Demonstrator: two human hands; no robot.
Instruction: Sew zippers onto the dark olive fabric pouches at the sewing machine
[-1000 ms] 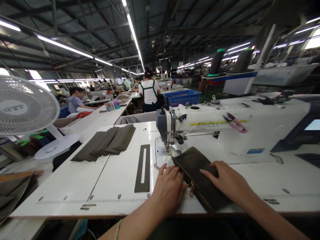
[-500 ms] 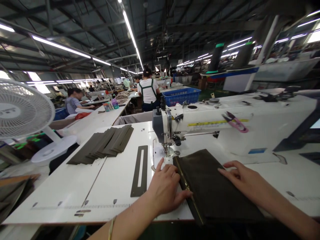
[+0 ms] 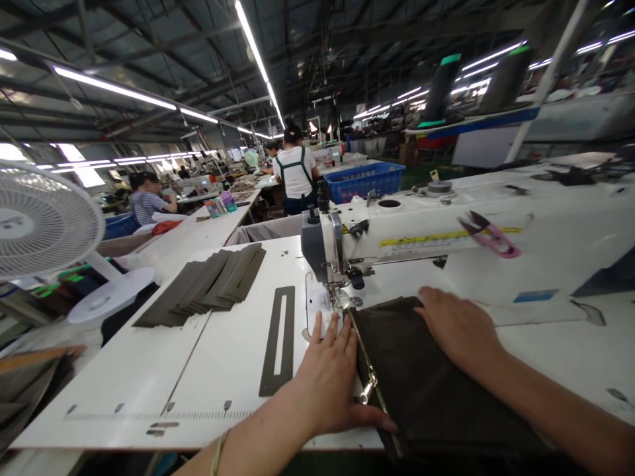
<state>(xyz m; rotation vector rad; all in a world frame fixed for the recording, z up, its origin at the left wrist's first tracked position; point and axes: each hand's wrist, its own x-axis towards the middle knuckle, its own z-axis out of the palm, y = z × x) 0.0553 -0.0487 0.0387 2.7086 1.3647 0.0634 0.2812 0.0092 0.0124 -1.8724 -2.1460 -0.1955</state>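
Note:
A dark olive fabric piece (image 3: pixel 446 383) with a gold metal zipper (image 3: pixel 361 337) along its left edge lies before the sewing machine (image 3: pixel 342 244). The zipper pull (image 3: pixel 369 387) shows midway down the zipper. My left hand (image 3: pixel 327 383) is open, its fingers spread flat beside the zipper and pointing at the presser foot (image 3: pixel 341 299); its thumb reaches across the zipper's lower part. At the far right corner of the fabric, my right hand (image 3: pixel 459 327) is closed on the edge with its fingers together. The fabric's top left corner is close to the presser foot.
A slotted olive strip (image 3: pixel 270 357) lies left of my hand, and a stack of similar strips (image 3: pixel 203 284) farther left. A white fan (image 3: pixel 40 218) stands at the table's left. Pink thread snips (image 3: pixel 491 235) rest against the machine arm. Beyond, a co-worker (image 3: pixel 296 168) faces away near a blue crate (image 3: pixel 364 182).
My right hand has moved up and left to the fabric's far corner. The fabric edge is closer to the presser foot, and the zipper pull now shows. My left fingers have spread.

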